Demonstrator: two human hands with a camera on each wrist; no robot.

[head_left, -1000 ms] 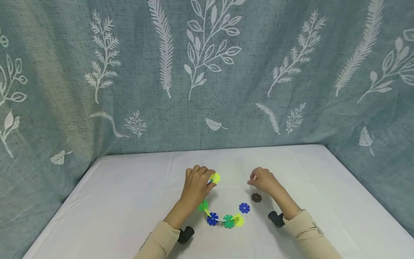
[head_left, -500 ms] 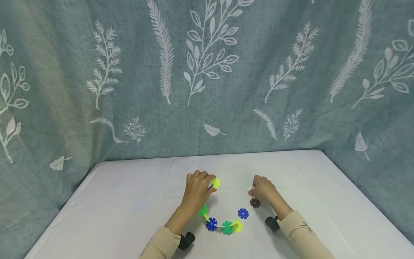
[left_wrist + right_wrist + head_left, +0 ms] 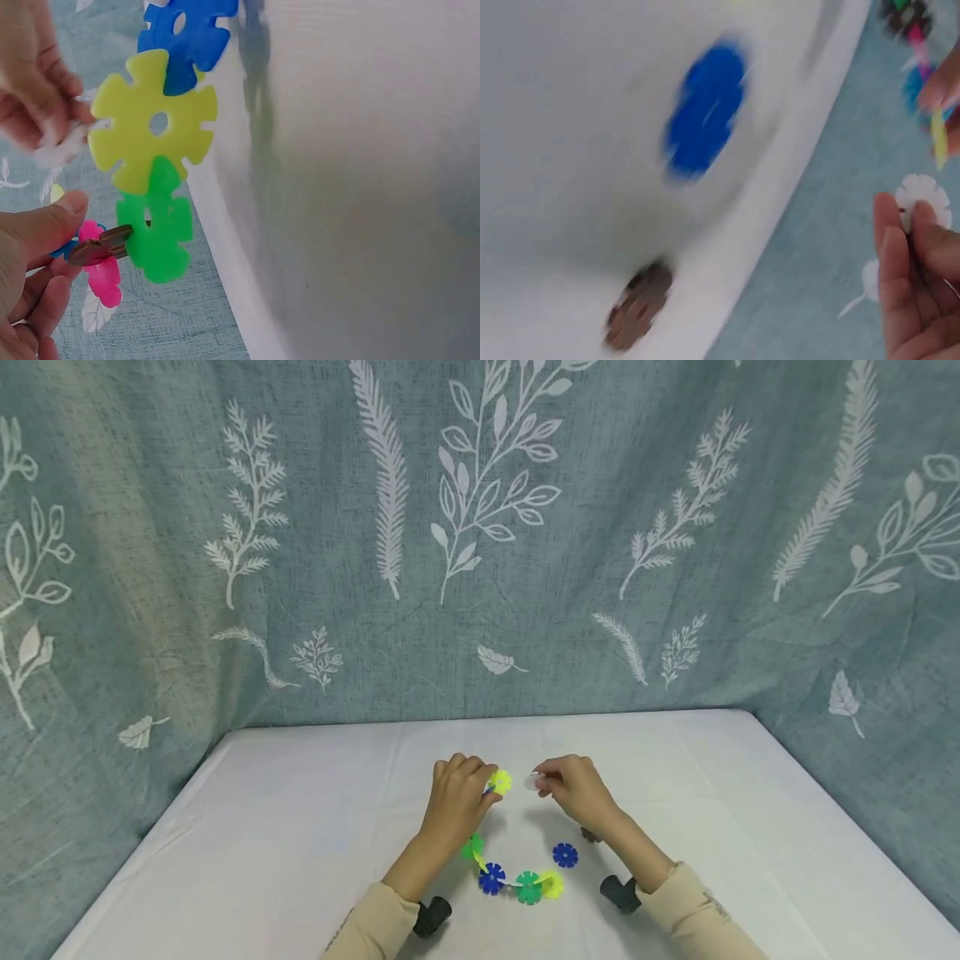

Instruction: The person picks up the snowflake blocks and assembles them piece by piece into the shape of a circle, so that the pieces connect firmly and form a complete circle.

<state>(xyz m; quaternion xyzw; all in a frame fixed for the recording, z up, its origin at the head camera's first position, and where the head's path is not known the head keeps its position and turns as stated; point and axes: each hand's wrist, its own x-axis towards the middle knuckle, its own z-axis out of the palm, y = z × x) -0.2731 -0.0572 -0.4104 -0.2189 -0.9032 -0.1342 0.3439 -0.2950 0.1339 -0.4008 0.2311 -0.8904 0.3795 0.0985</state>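
"Disc chain (image 3: 492, 878): where is it, and how is it held?"

"It is curved over the bench (image 3: 285, 852), well in from the left, right and far edges. Its raised end is pinched between thumb and fingers of the left hand (image 3: 453, 793), with a yellow disc (image 3: 501, 782) showing past the fingertips."

"How much has been joined?"

"Several notched discs are already slotted together, green, yellow, blue, brown and pink among them. Further right, a white disc (image 3: 533, 781) is gripped in the fingertips of the right hand (image 3: 577, 789), raised near the yellow disc but apart from it, so it is judged unjoined."

"Is anything left loose?"

"A blue disc (image 3: 566, 855) is seen flat on the bench, just beside the chain's right end and apparently unattached. Nearer the bench's right edge, a brown disc (image 3: 591, 834) is partly covered by the right forearm (image 3: 641, 852). Three visible discs are thus judged unlinked."

"Can any brand or label be read?"

"None. Dark marks are seen on the left sleeve (image 3: 372, 914) and right sleeve (image 3: 678, 902), too small to be made out."
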